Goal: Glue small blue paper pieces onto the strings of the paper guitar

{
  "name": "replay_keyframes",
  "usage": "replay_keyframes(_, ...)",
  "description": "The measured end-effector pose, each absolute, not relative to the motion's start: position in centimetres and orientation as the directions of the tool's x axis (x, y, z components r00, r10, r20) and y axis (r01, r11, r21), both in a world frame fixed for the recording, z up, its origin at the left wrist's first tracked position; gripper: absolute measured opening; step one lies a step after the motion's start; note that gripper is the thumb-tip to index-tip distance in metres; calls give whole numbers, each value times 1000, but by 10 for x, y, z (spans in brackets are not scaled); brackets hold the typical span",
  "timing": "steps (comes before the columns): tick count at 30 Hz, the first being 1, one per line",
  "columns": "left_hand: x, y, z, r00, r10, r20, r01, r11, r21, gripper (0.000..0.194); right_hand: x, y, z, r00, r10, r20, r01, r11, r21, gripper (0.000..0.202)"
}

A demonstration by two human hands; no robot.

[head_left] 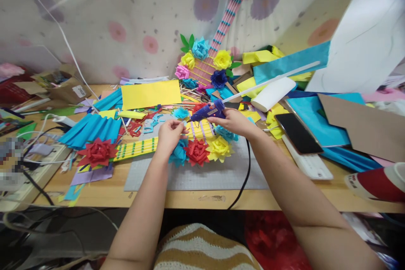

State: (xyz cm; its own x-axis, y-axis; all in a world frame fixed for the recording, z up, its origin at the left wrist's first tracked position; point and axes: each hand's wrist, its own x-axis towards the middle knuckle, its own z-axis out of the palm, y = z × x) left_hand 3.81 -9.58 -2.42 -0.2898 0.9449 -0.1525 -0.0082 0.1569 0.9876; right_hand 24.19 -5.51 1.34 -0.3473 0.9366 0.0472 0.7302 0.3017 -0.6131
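Observation:
In my right hand (232, 122) is a blue glue gun (209, 111), its nozzle pointing left at the fingertips of my left hand (171, 135). The left fingers are pinched together, on something too small to make out. Beneath both hands lies a yellow paper guitar (136, 148) with green marks on its neck. Around its body sit a red flower (196, 152), a yellow flower (220, 148) and blue flowers (179, 153). Another red flower (97, 152) is at the neck's left end. A long white stick (272, 81) extends from the gun's back.
A pink paper guitar (221, 29) leans on the back wall. Coloured paper scraps cover the table (196, 199). To the right are a phone (298, 133) and a cup (379, 181); a power strip (34, 177) is at left. A black cable (248, 173) hangs over the front edge.

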Motion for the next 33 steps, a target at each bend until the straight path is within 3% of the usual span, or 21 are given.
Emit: replay_keyframes(33, 43, -99, -17, -293, 940, -175, -17, 178, 984, 6, 236, -53, 17, -360, 929, 90, 731, 341, -591, 42)
